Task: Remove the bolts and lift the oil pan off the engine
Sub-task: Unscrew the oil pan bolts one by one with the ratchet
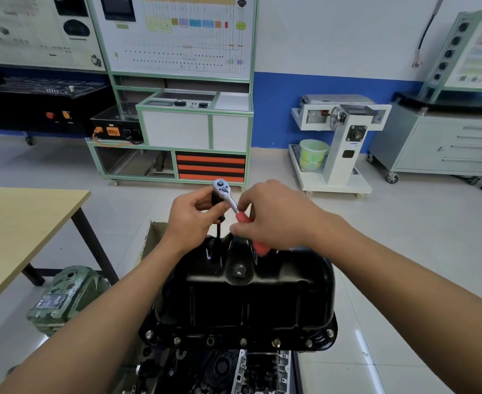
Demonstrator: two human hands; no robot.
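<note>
Sitting on the engine (259,371), the black pan (242,300) is seen low in the middle of the view, with bolts (243,341) spaced along its near flange. One hole in that row looks dark, and whether a bolt sits in it cannot be told. A plug (238,268) is set in the bulge on the pan's top. Above the pan's far edge a ratchet (232,204) is held by both hands. Its red handle is gripped by the right hand (276,220), fingers curled round it. The dark piece under the chrome head is pinched by the left hand (194,220) between thumb and fingers. A thin black extension (218,230) is seen running down from the left hand to the pan's far rim, and its tip is hidden. A wooden tabletop (20,223) is seen at the left, with a green casting (63,297) on the floor (390,251) beside its leg. A cardboard box (154,231) is partly hidden behind the left wrist. Further back, a green bucket (312,155) is set on a white wheeled stand (339,155).
</note>
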